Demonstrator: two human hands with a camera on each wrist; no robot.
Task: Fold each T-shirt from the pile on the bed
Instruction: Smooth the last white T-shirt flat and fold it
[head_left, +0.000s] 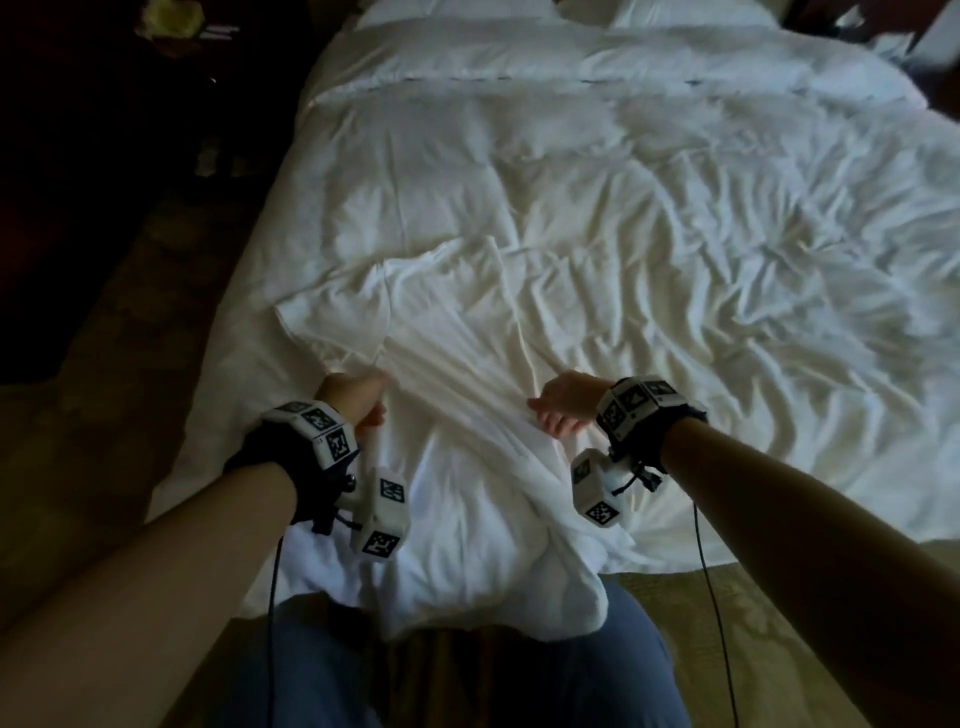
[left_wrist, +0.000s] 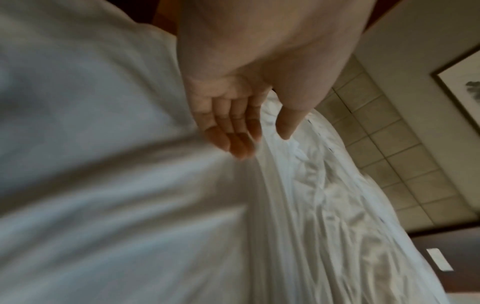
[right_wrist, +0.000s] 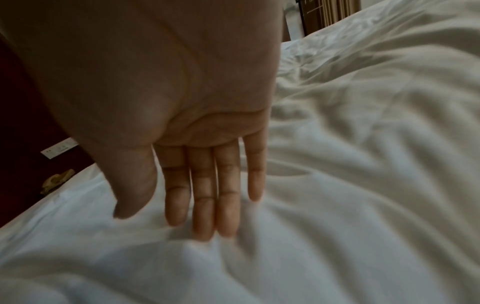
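- A white T-shirt (head_left: 457, 374) lies spread out on the near end of the bed (head_left: 701, 218). Its bottom part hangs over the bed's edge, close to the person's legs (head_left: 613, 675).
- One short sleeve (head_left: 332, 317) of the T-shirt sticks out flat on the person's left side.
- The T-shirt is full of long wrinkles that run away from the person.
- The left hand (head_left: 358, 402) is at the left side of the T-shirt, just below the sleeve.
- In the left wrist view, the left hand (left_wrist: 233, 115) has straight fingers (left_wrist: 221, 137) held close together. Their tips touch the T-shirt cloth (left_wrist: 103, 164). The thumb sticks out apart and holds nothing.
- The right hand (head_left: 566, 402) is at the right side of the T-shirt, across from the left hand.
- In the right wrist view, the right hand (right_wrist: 187, 127) is flat, with straight fingers (right_wrist: 202, 195) side by side. The fingertips press on the white cloth (right_wrist: 259, 257). It grips nothing.
- Both hands are well apart, with the middle of the T-shirt between them.
- The bed has a white, crumpled cover, and white pillows (head_left: 467, 13) lie at its far end.
- Each wrist wears a black band with white blocks (head_left: 382, 512) on it.
- The floor (head_left: 104, 405) beside the bed is dark.
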